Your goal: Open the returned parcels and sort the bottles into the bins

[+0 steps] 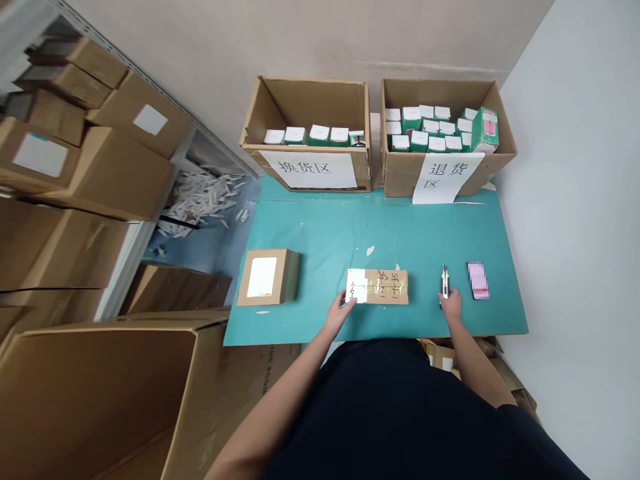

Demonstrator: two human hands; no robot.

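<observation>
From where I stand, at far L there is a shelf point(127, 250) w/ many brown cartons point(115, 160) stacked, some w/ white labels. Below it, near the bottom corner, a big carton point(203, 373) is standing w/ its top open. On the floor beside the shelf lies a heap of white scraps point(203, 200).

Then begins the green worktop point(320, 227). At its L side is a small carton point(281, 280) w/ a white label. At the back stands an open box point(315, 100) w/ a paper sign point(307, 170) on its front, 换货区, and a few green-white packs point(295, 138) inside.

Next comes the L hand point(341, 310) of the person: thumb and fingers are at the near L corner of the long taped carton point(383, 287); if the grip is firm, I cannot tell. This carton lies flat near the front edge, approx. mid of the worktop, w/ black handwriting on top.

Behind and more to R, a second open box point(397, 173), sign 退货区, has many more packs, incl. one bigger, which stands higher. In front, the R hand point(451, 305) is closed on the lower part of a utility knife point(445, 280), well apart from the L hand. Just beside, at R, lies a phone point(479, 280), screen up, its display blurred.
</observation>
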